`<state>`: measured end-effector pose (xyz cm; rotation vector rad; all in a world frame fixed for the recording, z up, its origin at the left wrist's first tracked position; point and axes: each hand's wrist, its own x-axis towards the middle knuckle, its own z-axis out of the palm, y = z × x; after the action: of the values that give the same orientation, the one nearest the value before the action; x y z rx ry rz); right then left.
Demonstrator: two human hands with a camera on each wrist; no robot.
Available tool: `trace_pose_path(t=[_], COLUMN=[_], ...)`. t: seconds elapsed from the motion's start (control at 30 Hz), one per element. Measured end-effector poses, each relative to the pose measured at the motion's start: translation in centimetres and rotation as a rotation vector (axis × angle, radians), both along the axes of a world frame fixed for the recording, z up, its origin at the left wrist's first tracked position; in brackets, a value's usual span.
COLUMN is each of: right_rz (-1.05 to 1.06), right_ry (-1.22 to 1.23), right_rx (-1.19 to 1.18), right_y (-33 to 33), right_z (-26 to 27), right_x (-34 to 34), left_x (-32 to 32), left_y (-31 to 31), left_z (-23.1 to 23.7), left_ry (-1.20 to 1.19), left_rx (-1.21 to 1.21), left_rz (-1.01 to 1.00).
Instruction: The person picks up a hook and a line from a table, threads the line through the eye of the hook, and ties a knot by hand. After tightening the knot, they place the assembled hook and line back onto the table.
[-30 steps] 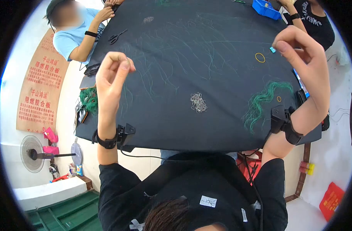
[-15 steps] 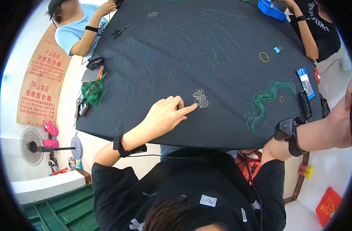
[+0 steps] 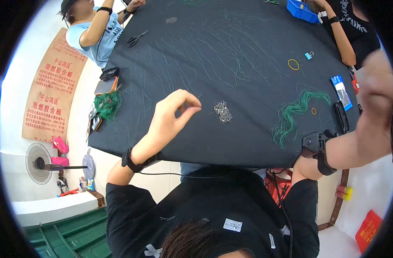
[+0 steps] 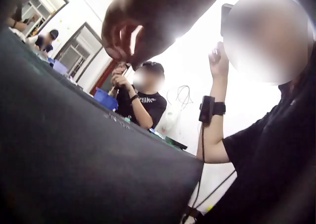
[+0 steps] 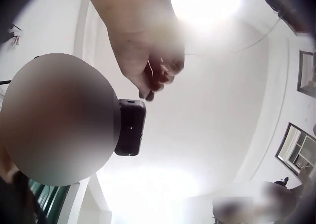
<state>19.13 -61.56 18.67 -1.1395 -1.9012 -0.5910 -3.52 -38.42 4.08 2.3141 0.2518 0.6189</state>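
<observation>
My left hand is over the dark table, thumb and index tips pinched together just left of a small pile of metal fish hooks. The pinched hook is almost wholly hidden by those fingertips. In the left wrist view the left hand fills the top, its fingers bent. My right hand is raised at the far right, blurred. In the right wrist view, the right hand has curled fingers beside a black head-worn device; a thin thread trails off to its right.
Loose green threads spread across the table. A green thread bundle lies right, near a yellow rubber band and a blue binder clip. Scissors lie at left. Two people sit across.
My left hand came down to the hook pile, touched it with the index finger, then drew slightly left with fingertips pinched. My right hand swung out from above the clip to the far right.
</observation>
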Motion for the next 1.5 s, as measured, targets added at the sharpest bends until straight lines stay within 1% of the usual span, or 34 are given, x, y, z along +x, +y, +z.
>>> trace_pose_path(t=[0.03, 0.07, 0.13, 0.23, 0.37, 0.5, 0.6, 0.7, 0.8, 0.9, 1.0, 1.03, 1.13, 1.17, 1.27, 1.3, 1.4, 1.5], right_rz=[-0.026, -0.037, -0.047, -0.032, -0.039, -0.048, -0.072, -0.073, -0.056, -0.028, -0.036, -0.050, -0.128, -0.157, -0.182, -0.180, -0.176, -0.182], right_ry=[0.016, 0.018, 0.024, 0.045, 0.043, 0.064, 0.087, 0.106, 0.113, 0.084, 0.054, 0.047, 0.045, 0.049, 0.000, -0.020, -0.062, -0.086], right_rx=[-0.087, -0.140, -0.158, -0.153, -0.137, -0.070, -0.044, -0.042, -0.048, -0.032, 0.034, 0.058, 0.126, 0.145, 0.211, 0.225, 0.260, 0.312], right_y=[0.6, 2.0, 4.3, 6.3, 7.4, 7.8, 7.7, 7.8, 7.9, 7.9, 8.1, 8.1, 8.2, 8.1, 8.1, 8.1, 8.4, 8.7], right_z=[-0.1, -0.4, -0.8, -2.7, -3.3, -3.2, -3.1, -3.1, -3.0, -2.7, -2.6, -2.6, -2.7, -2.7, -2.9, -2.9, -2.9, -3.1], right_x=[-1.5, -2.8, -4.3, -5.0, -5.0, -5.0, -5.1, -5.1, -5.1, -4.7, -4.1, -3.9, -3.9, -4.1, -3.9, -3.8, -3.6, -3.6], left_x=[0.3, 0.6, 1.4, 1.9, 2.6, 3.3, 3.5, 3.5, 3.8, 4.2, 5.1, 5.9, 6.5, 6.8, 6.9, 7.1, 6.4, 6.6], left_y=[0.0, -0.1, -0.5, -1.0, -1.3, -1.2, -1.0, -0.9, -0.8, -0.4, -0.9, -0.4, -1.0, -1.5, -2.2, -2.3, -2.1, -2.6], left_z=[1.1, 2.0, 3.6, 6.8, 8.9, 9.5, 9.6, 10.1, 10.4, 10.6, 10.6, 9.7, 9.8, 9.7, 9.8, 9.6, 9.6, 9.3], left_ry=[-0.014, -0.059, -0.154, -0.176, -0.245, -0.259, -0.267, -0.202, -0.196, -0.195, -0.234, -0.282, -0.167, -0.152, -0.118, -0.150, -0.185, -0.308], left_rx=[0.004, -0.069, -0.215, -0.205, -0.222, -0.312, -0.355, -0.364, -0.373, -0.382, -0.531, -0.484, -0.933, -0.982, -0.923, -0.942, -0.897, -0.827], left_rz=[-0.029, -0.033, -0.044, -0.101, -0.181, -0.257, -0.269, -0.298, -0.342, -0.439, -0.444, -0.550, -0.681, -0.693, -0.570, -0.568, -0.548, -0.515])
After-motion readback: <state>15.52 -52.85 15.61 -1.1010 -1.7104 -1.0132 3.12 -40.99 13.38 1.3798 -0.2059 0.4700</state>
